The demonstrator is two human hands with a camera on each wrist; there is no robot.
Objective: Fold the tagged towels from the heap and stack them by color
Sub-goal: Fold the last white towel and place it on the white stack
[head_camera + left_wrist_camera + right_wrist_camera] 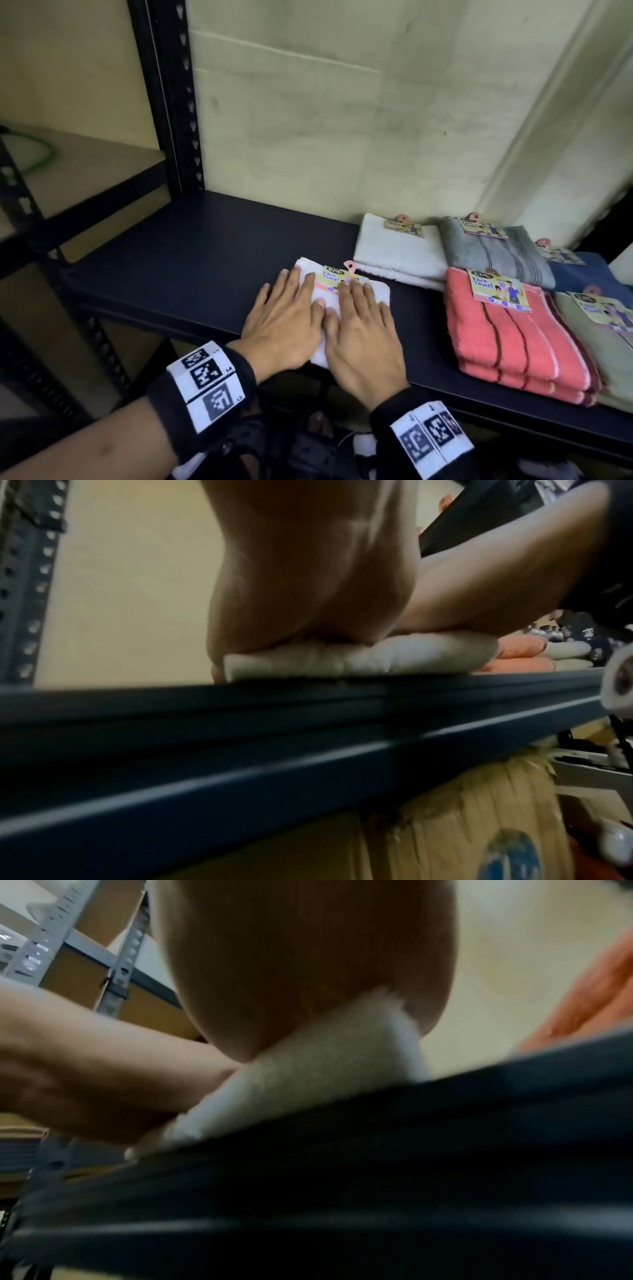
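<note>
The folded towel (359,291) under the hands was white, its paper tag (337,274) pale yellow with a pink hanger tab. The shelf (205,246) was dark navy. Behind lay a cream-white stack (394,255) and a grey towel (493,257) with thin dark lines. The coral stack (513,342) carried dark red and pale pink stripes. Beside it sat an olive-green towel (596,349) and a blue one (589,277). The wrist bands (209,383) were black with black-and-white square codes.
</note>
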